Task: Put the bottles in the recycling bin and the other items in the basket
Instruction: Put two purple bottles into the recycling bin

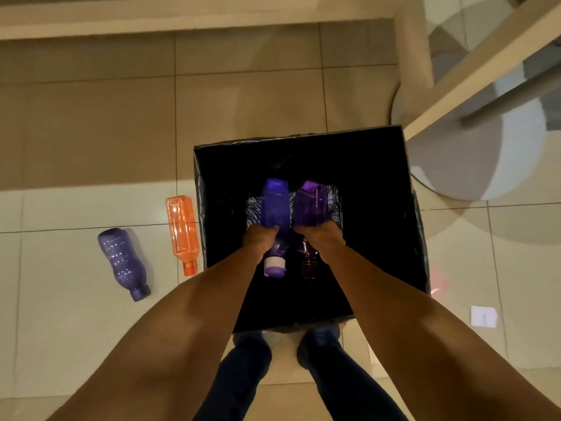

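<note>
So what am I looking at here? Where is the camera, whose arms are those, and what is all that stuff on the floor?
There is no machine here: a person wears a camera on the head, looking down past their own arms and feet. The left hand grips a blue bottle and the right hand a purple bottle, both held inside the black-lined bin, caps pointing back toward the person. On the tiled floor left of the bin lie an orange bottle and a dark purple bottle, both on their sides. A small white scrap lies to the right.
</note>
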A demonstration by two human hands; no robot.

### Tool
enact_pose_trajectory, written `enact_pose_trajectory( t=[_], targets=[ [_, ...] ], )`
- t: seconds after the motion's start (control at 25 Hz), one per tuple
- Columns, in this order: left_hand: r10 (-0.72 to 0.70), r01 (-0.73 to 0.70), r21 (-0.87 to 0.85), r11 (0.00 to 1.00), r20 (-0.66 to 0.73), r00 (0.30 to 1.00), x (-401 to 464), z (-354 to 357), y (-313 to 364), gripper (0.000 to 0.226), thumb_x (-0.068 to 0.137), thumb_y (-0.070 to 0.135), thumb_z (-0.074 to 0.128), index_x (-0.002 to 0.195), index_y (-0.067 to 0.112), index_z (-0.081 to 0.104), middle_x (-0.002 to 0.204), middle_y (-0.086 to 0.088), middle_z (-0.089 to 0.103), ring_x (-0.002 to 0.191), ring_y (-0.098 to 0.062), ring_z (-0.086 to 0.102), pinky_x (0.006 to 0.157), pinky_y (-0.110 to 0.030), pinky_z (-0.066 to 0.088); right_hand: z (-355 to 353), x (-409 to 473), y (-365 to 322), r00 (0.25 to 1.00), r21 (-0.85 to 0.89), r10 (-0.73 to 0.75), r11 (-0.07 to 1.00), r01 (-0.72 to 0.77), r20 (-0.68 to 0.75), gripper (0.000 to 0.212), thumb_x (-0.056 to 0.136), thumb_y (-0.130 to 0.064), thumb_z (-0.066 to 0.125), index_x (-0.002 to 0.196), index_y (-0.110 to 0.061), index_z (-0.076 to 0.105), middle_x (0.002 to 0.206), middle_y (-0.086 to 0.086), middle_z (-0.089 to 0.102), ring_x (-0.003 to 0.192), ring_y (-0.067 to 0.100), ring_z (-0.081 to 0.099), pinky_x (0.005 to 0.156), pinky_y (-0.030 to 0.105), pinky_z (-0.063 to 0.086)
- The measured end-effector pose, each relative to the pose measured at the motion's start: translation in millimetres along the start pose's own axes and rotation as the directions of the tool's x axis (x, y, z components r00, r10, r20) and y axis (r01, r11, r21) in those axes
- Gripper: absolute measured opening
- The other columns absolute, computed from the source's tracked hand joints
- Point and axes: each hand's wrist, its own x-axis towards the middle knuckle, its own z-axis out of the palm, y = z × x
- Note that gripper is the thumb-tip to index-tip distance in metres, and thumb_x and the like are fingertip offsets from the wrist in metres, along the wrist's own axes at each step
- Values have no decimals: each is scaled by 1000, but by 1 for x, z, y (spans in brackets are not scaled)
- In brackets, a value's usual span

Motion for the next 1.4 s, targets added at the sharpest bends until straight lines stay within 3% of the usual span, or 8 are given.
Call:
enact_pose_trajectory(
  t=[0.16,0.36,0.56,0.68,0.96,1.04,1.2,1.4],
  targets=[
    [-45,46,32,998,-35,998,60,29,-4,42,97,29,59,126,-2,60,118,-18,67,103,-34,68,86,-40,57,-8,-12,-31,995,-14,-35,999,36,93,51,70,-48,86,106,-15,69,95,5,70,86,25,67,85,40,59],
    [-146,144,125,982,9,989,111,53,-14,39,102,22,49,130,-4,55,118,-22,68,97,-35,70,77,-38,58,28,76,-5,998,-241,17,970,0,67,105,67,-71,74,147,-10,44,135,17,59,112,36,63,93,46,56],
    [-49,49,224,973,-6,999,114,55,-15,35,98,7,48,131,-3,55,127,-21,63,111,-38,64,87,-39,55,20,57,-8,992,-221,7,975,22,129,81,92,-41,62,155,-3,27,152,21,43,132,38,51,108,44,47],
    [7,-10,207,978,16,1000,91,53,-20,43,95,4,47,138,5,52,139,-19,54,124,-37,56,102,-43,49,0,29,-12,976,-226,9,973,41,217,61,93,-31,60,145,-5,42,141,17,55,119,33,61,99,37,52],
    [135,-134,134,982,-2,991,-16,12,-13,38,98,28,52,136,19,56,122,-12,67,105,-30,66,85,-31,52,-54,-68,-16,948,-62,-139,985,163,288,40,94,-24,65,130,-10,58,111,8,67,89,22,65,74,30,53],
    [202,-194,175,965,-29,979,-63,-6,-8,37,99,34,52,132,19,57,120,-13,67,107,-32,66,85,-30,50,-67,-104,-18,942,-39,-181,979,200,282,26,90,-27,67,112,-13,66,83,5,66,66,16,62,57,28,48],
    [273,-269,146,952,-4,962,-148,-42,-3,38,98,37,55,125,12,61,115,-14,69,104,-33,67,86,-31,51,-98,-183,-26,945,30,-210,977,209,249,18,88,-28,69,78,-16,61,69,3,59,62,19,56,61,40,49],
    [367,-368,150,918,30,930,-252,-93,-7,42,99,36,57,132,11,56,122,-13,67,99,-28,65,93,-36,51,-149,-292,-35,933,91,-295,955,282,204,26,84,-40,70,104,-25,61,80,2,63,73,22,60,68,34,49]
  ],
)
